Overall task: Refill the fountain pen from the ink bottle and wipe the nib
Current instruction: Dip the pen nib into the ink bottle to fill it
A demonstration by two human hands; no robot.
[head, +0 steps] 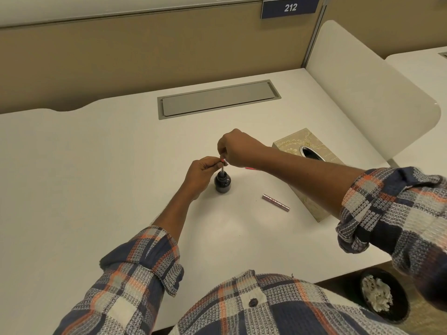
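Fountain pen (222,168) upright in ink bottle (222,183), left hand (199,175) pinching its upper end — right hand (235,148) likewise

A numbered workstation in an office or library: a blue sign (290,7) reading 212 tops a tan partition (145,56), a cable hatch (217,99) is set into the white desk (72,165), and a rounded divider (362,93) screens the neighbouring desk (423,66).

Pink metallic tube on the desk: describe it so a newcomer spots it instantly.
On the cream desk, find the beige floral tissue box at the right. Between its near end and the upright dark ink bottle lies the short pink metallic tube. It lies flat and loose, whereas the bottle is dark and the slim pen section stands in its mouth.
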